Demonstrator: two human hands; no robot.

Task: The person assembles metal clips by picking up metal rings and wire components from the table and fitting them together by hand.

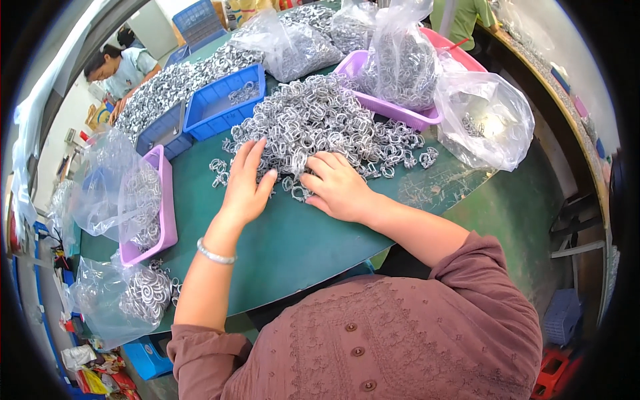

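A heap of small silver-grey metal rings or buckles [300, 127] lies on the green table in front of me. My left hand [248, 181] is at the heap's near left edge, its fingers stretched and its thumb spread away. Nothing shows in its grip. Against the near edge of the same heap, my right hand [339, 188] has its fingers bent and somewhat apart, with the thumb below them. Several loose pieces [293, 189] lie in the gap between the two hands, by the right fingertips. What the right fingertips touch is partly hidden.
Blue trays [223, 127] stand behind the heap on the left. A purple basket [172, 200] and clear bags of pieces [143, 293] sit at left. Another purple basket [400, 119] holds a filled bag at right, beside an open plastic bag [490, 143]. Two other people are farther back.
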